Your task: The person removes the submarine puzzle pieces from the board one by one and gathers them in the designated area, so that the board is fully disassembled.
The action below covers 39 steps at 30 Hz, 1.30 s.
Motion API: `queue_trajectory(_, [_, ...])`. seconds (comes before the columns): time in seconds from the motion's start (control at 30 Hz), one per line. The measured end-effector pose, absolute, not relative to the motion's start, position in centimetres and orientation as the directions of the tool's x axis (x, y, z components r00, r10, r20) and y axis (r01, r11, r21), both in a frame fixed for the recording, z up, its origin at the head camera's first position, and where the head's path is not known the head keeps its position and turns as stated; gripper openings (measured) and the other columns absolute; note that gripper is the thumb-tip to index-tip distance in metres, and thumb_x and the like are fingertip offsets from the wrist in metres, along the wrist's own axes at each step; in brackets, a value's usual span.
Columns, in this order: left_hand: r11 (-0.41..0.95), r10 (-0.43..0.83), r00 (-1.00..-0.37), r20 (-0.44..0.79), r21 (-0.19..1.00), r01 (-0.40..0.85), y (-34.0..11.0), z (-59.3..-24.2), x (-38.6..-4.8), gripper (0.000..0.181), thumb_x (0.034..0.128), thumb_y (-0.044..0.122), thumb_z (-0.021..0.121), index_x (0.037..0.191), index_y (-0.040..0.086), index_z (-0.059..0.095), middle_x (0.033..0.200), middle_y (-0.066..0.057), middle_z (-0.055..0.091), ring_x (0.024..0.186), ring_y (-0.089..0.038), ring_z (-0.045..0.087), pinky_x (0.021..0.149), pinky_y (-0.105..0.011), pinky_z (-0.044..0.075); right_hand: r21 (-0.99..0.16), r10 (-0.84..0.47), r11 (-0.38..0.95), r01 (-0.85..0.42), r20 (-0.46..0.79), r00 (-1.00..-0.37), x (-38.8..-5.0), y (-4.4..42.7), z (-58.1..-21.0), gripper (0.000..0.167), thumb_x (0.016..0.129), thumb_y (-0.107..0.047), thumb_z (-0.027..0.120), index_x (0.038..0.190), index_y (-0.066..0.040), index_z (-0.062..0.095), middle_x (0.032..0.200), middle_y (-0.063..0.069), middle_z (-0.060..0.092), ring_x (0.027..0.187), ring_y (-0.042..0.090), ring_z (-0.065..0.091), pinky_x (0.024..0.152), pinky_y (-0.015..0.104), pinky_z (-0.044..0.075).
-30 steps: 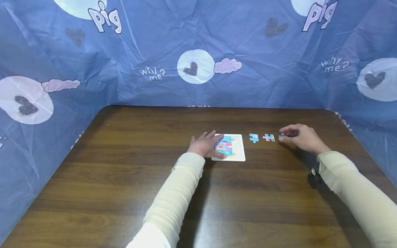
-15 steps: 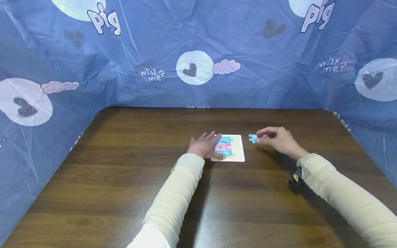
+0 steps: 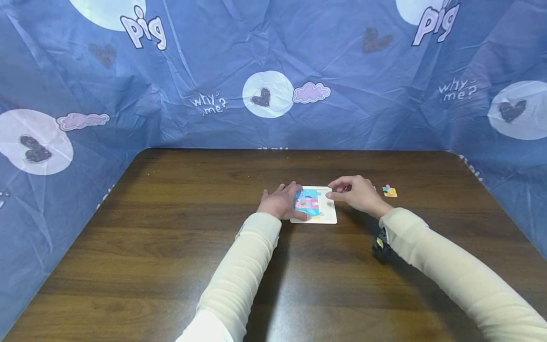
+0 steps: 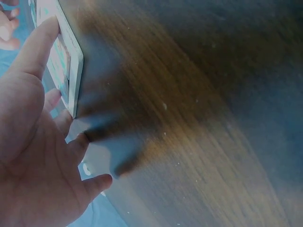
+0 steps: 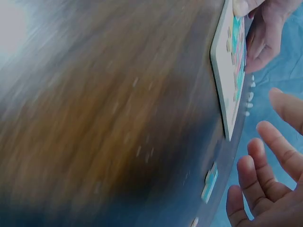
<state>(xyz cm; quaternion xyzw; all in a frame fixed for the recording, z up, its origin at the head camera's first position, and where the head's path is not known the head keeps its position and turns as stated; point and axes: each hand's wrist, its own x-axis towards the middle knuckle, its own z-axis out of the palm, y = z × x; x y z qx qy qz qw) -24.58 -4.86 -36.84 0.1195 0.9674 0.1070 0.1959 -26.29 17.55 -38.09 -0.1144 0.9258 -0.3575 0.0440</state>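
While the left hand (image 3: 278, 203) touches the thin tray (image 3: 329, 211), the wood-grained tabletop (image 3: 325, 285) gleams.

HEAD: is looking forward and down from above, standing farthest back, taking in tabletop (image 3: 171, 266) and blue backdrop (image 3: 363, 118) | LEFT WRIST: is sitting close, tilted sideways, looking along left hand (image 4: 42, 146) | RIGHT WRIST: is sitting close, likewise tilted, looking along right hand (image 5: 279, 208) | SHARED: all three are showing white-edged board (image 3: 330, 212).
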Motion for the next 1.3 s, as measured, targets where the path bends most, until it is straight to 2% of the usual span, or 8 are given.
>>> queue_trajectory(0.2, [0.94, 0.286, -0.901, -0.327, 0.277, 0.198, -4.9, -36.7, -24.3, 0.081, 0.0904, 0.048, 0.074, 0.156, 0.022, 0.035, 0.168, 0.001, 0.025, 0.154, -0.025, 0.02, 0.123, -0.059, 0.014, -0.686, -0.229, 0.715, -0.135, -0.046, -0.972, -26.5, 16.2, -38.4, 0.034, 0.091, -0.027, 0.078, 0.117, -0.005, 0.075, 0.093, 0.005, 0.064, 0.085, 0.021, 0.054, 0.07, 0.031, 0.042])
queue_trajectory(0.4, [0.939, 0.294, -0.902, -0.318, 0.273, 0.21, -4.9, -36.8, -24.2, 0.078, 0.0899, 0.048, 0.075, 0.152, 0.018, 0.038, 0.165, 0.001, 0.03, 0.154, -0.026, 0.022, 0.122, -0.059, 0.016, -0.646, -0.211, 0.755, -0.109, -0.082, -0.974, -26.6, 15.4, -38.6, 0.033, 0.092, -0.027, 0.076, 0.117, -0.005, 0.075, 0.098, 0.009, 0.067, 0.089, 0.024, 0.056, 0.072, 0.032, 0.044])
queue_trajectory(0.53, [0.937, 0.298, -0.902, -0.312, 0.276, 0.214, -4.9, -36.9, -24.3, 0.077, 0.0895, 0.048, 0.076, 0.15, 0.018, 0.039, 0.162, 0.001, 0.034, 0.153, -0.027, 0.023, 0.122, -0.06, 0.017, -0.569, -0.22, 0.809, -0.143, -0.069, -0.973, -26.6, 14.8, -38.8, 0.033, 0.091, -0.028, 0.077, 0.114, -0.005, 0.076, 0.099, 0.011, 0.068, 0.089, 0.025, 0.059, 0.073, 0.036, 0.046])
queue_trajectory(0.7, [0.936, 0.3, -0.902, -0.31, 0.278, 0.216, -4.9, -36.9, -24.3, 0.076, 0.0891, 0.048, 0.076, 0.149, 0.018, 0.04, 0.161, 0.001, 0.036, 0.153, -0.027, 0.023, 0.121, -0.06, 0.017, -0.428, -0.24, 0.878, -0.214, -0.006, -0.971, -26.5, 14.1, -38.9, 0.034, 0.089, -0.033, 0.078, 0.111, -0.007, 0.078, 0.099, 0.011, 0.071, 0.092, 0.028, 0.064, 0.081, 0.046, 0.046])
queue_trajectory(0.83, [0.936, 0.298, -0.903, -0.308, 0.278, 0.215, -5.0, -36.8, -24.2, 0.076, 0.0885, 0.049, 0.076, 0.148, 0.018, 0.04, 0.16, 0.001, 0.037, 0.153, -0.027, 0.024, 0.121, -0.06, 0.017, -0.373, -0.249, 0.897, -0.24, 0.022, -0.968, -26.6, 13.7, -39.0, 0.031, 0.087, -0.031, 0.08, 0.109, -0.009, 0.079, 0.095, 0.009, 0.072, 0.091, 0.028, 0.066, 0.082, 0.049, 0.045])
queue_trajectory(1.3, [0.939, 0.295, -0.904, -0.308, 0.269, 0.215, -4.8, -36.8, -24.5, 0.078, 0.0885, 0.049, 0.076, 0.15, 0.017, 0.04, 0.162, 0.001, 0.034, 0.153, -0.027, 0.023, 0.122, -0.06, 0.017, -0.448, -0.278, 0.867, -0.218, -0.072, -0.958, -27.8, 13.4, -38.7, 0.031, 0.087, -0.025, 0.08, 0.105, -0.002, 0.07, 0.092, 0.009, 0.059, 0.089, 0.027, 0.057, 0.087, 0.05, 0.043])
